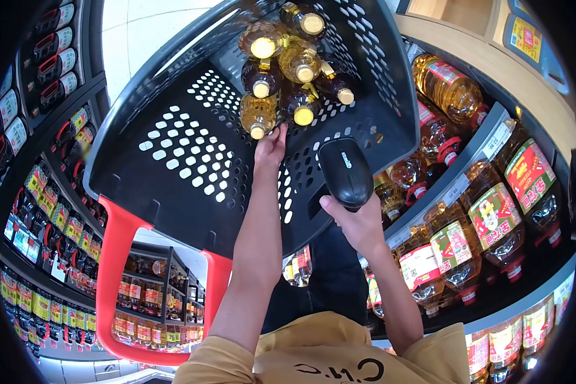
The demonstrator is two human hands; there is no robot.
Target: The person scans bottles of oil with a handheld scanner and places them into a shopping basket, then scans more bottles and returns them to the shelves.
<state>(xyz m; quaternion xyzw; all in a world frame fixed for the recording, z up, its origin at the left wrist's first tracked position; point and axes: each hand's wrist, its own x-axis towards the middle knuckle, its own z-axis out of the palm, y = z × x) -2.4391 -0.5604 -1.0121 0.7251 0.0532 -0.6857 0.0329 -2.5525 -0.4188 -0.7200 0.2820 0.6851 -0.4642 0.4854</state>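
Note:
My left hand [270,150] reaches into a black shopping basket [198,153], its fingers closed at the capped end of the nearest oil bottle [258,114]; the bottle partly hides the fingertips. Several more bottles, amber and dark with pale or yellow caps, are bunched at the basket's far end, among them a dark bottle [300,102] just right of that one. A black handheld barcode scanner [345,169] is gripped in my right hand [359,224], over the basket's right side. The thumb lies along the scanner's side.
Shelves of large oil bottles [492,217] with red-and-green labels and price tags curve along the right. More bottle shelves [51,224] line the left. The basket's red handle [109,275] extends toward me on the left, near pale floor tiles [131,38].

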